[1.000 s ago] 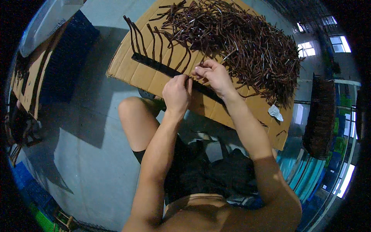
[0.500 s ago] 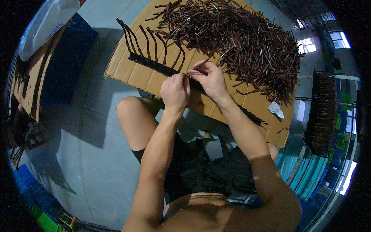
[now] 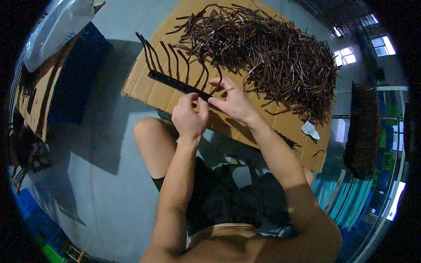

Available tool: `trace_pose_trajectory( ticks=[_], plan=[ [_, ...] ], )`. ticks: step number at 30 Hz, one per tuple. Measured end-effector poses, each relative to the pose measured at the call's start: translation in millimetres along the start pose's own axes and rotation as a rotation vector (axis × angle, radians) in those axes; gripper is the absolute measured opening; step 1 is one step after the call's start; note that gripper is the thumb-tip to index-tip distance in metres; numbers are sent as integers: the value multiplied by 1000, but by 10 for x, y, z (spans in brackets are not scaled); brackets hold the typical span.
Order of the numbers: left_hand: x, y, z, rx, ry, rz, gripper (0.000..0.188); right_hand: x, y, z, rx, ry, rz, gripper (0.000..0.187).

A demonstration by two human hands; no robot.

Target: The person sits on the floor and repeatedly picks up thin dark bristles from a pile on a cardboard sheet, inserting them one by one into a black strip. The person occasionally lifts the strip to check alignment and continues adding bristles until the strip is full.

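A long black strip (image 3: 169, 81) lies slantwise over the cardboard, with several thin, curved brown rods (image 3: 179, 63) standing up from its far left part. My left hand (image 3: 189, 117) is closed at the strip's near edge, thumb and fingers pressed on it. Just right of it, my right hand (image 3: 234, 103) bends around the lower part of another curved brown rod (image 3: 220, 72); its thumb rests on the strip and its forefinger is against the rod. The rod's foot is partly hidden by the fingers.
A big heap of loose brown rods (image 3: 263, 52) covers the far right of the cardboard sheet (image 3: 140, 90). A crumpled white paper (image 3: 310, 130) lies near its right edge. A dark blue box (image 3: 72, 83) stands at left, a rack with dark hanging pieces (image 3: 362, 131) at right.
The rod in my right hand now stands upright at the strip, in line with the others. My hands have parted slightly; the left shifted left and nearer. The view has tilted a little.
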State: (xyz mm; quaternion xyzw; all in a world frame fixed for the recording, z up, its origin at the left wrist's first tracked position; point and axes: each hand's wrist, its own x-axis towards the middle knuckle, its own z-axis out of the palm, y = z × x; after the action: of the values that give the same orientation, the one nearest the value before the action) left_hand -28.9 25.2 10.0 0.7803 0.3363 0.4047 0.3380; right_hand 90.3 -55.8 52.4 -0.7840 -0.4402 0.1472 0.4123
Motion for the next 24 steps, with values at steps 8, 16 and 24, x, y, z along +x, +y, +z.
trace_pose_trajectory(
  ticks=[8, 16, 24],
  plan=[
    [244, -71, -21, 92, -57, 44, 19, 123, -103, 241, 326, 93, 173, 16],
    [184, -79, 87, 54, 6, 26, 13, 19, -144, 249, 166, 192, 98, 20],
    [186, -23, 138, 41, 9, -69, 16, 116, -12, 279, 180, 131, 138, 17]
  ],
)
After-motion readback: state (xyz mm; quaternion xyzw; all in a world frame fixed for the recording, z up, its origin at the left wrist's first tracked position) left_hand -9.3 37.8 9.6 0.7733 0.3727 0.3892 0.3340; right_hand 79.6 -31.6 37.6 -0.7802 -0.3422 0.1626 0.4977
